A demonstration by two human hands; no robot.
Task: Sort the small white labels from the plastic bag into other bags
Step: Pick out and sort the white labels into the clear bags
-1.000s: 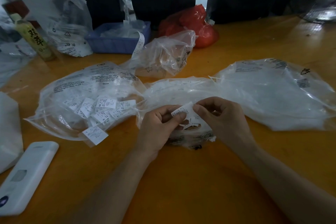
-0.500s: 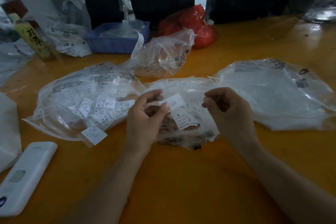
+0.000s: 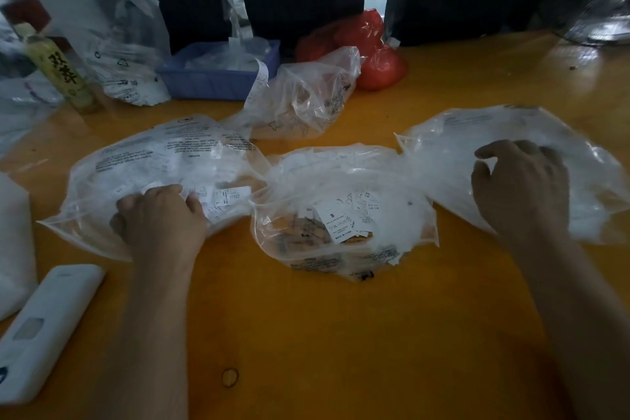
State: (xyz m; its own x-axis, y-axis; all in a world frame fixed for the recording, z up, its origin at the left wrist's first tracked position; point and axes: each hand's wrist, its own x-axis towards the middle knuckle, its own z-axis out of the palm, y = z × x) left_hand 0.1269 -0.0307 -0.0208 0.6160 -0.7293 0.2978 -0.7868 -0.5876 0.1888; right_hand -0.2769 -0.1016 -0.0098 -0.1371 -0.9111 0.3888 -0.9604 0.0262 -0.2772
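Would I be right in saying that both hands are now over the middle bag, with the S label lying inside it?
Not quite. The head view shows the left hand on the left bag and the right hand on the right bag. The S label does lie in the middle bag.
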